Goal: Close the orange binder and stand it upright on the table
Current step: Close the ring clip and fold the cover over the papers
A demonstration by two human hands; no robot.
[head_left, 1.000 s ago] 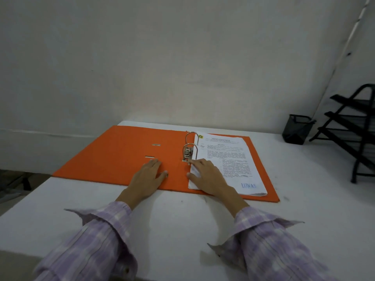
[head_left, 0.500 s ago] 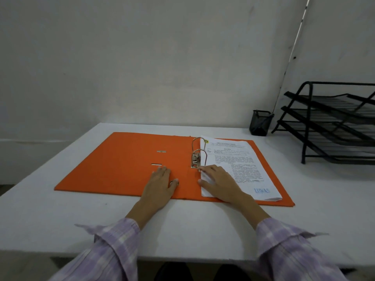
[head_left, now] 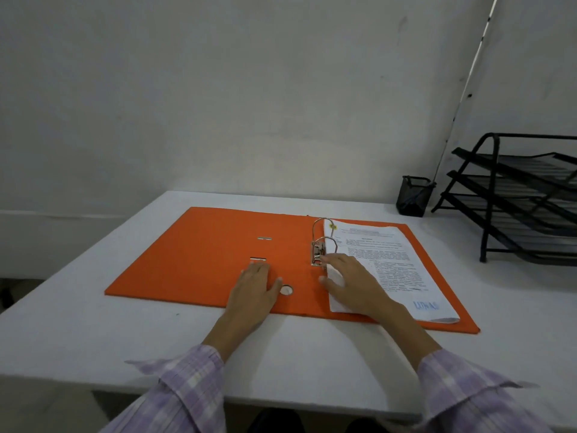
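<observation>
The orange binder (head_left: 199,260) lies flat and wide open on the white table (head_left: 93,339). Its metal ring mechanism (head_left: 320,245) stands closed in the middle, holding a stack of printed papers (head_left: 393,260) on the right half. My left hand (head_left: 254,290) rests palm down on the spine area, just left of the round finger hole (head_left: 286,290). My right hand (head_left: 352,282) lies flat on the lower left part of the papers, fingertips near the lever of the mechanism. Neither hand grips anything.
A black mesh pen cup (head_left: 413,196) stands at the back right by the wall. A black three-tier letter tray (head_left: 524,198) fills the table's right side. The table's left edge (head_left: 71,260) runs close to the binder's open cover.
The view has tilted and shifted, bringing the letter tray into sight. Both hands stay flat on the open binder, the left one now a little nearer the front edge.
</observation>
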